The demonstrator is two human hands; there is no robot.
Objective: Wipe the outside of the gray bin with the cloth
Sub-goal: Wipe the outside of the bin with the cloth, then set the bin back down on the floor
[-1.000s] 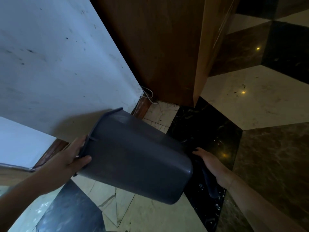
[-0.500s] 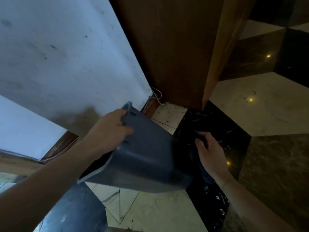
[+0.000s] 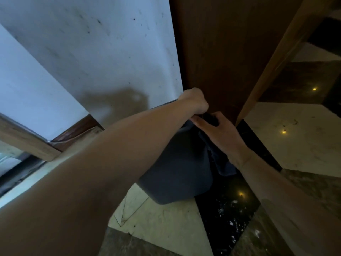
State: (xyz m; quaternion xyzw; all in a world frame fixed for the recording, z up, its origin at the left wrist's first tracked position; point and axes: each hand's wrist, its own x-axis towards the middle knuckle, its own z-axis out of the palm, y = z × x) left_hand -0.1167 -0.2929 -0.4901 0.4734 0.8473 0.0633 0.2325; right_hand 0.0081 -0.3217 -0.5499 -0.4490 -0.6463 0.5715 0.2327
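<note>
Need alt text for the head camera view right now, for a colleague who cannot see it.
A person's left hand grips the top rim of a dark gray plastic bin held above a marble tile floor, while the right hand presses a dark blue cloth against the bin's right outer side. A white wall and a brown wooden panel stand behind.

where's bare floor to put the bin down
Bare pale tile lies just below the bin, between the left arm and the black tile strip. It is crowded up by the wooden panel, where both hands meet.
</note>
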